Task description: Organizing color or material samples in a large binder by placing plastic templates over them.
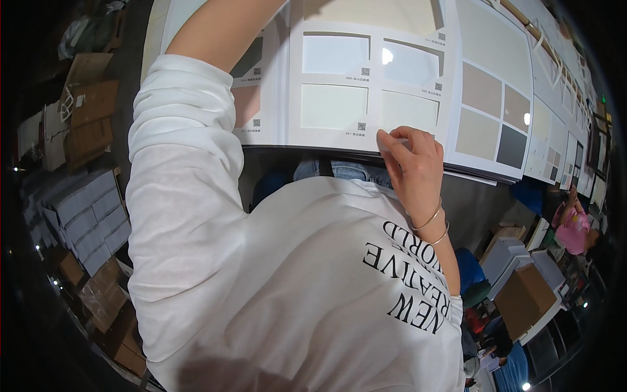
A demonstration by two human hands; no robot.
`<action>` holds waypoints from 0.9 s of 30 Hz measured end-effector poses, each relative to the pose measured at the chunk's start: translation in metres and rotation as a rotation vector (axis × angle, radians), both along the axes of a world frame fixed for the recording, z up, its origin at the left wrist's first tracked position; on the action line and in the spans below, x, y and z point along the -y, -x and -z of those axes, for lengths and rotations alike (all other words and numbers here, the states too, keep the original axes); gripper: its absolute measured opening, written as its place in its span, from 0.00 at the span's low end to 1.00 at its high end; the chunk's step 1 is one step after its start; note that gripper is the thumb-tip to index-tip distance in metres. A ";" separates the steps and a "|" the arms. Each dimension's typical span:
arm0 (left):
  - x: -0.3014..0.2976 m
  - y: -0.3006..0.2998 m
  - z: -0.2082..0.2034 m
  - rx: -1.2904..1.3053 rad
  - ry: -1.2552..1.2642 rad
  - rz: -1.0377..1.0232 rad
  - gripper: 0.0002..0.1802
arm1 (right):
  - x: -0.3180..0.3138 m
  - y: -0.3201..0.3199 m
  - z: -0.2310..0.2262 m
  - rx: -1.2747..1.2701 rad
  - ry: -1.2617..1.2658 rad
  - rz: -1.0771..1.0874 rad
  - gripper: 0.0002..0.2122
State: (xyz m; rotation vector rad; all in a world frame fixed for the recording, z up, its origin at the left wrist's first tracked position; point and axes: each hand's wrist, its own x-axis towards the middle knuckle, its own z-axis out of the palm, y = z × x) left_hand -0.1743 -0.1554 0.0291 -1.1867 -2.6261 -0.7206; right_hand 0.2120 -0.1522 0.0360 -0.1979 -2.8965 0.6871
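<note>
A large sample book with a white windowed page lies in front of me, showing pale colour swatches in cut-out frames. My right hand, with two thin bangles at the wrist, is at the near right corner of this page. Its fingers are curled and pinched together at the page's edge; what lies under the fingertips is partly hidden. My left arm, in a white sleeve, stretches forward across the left side of the book. The left hand is beyond the top of the picture. Pink and dark swatches show beside that arm.
Another swatch board with beige, taupe and dark grey panels lies right of the page, and more boards follow farther right. Cardboard boxes and stacked white packs stand at left. A person in pink is at far right.
</note>
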 end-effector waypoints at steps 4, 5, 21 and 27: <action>0.003 -0.001 0.000 0.013 -0.009 0.006 0.15 | -0.001 -0.001 0.001 -0.004 -0.010 -0.014 0.13; 0.003 0.001 0.001 0.013 -0.009 0.006 0.15 | -0.001 -0.001 0.001 -0.004 -0.009 -0.014 0.13; 0.001 0.001 0.001 0.019 0.005 0.014 0.15 | -0.001 0.000 0.000 0.008 -0.018 -0.014 0.13; 0.002 0.001 0.003 0.054 0.015 0.025 0.15 | -0.001 0.000 0.001 0.004 -0.036 -0.011 0.13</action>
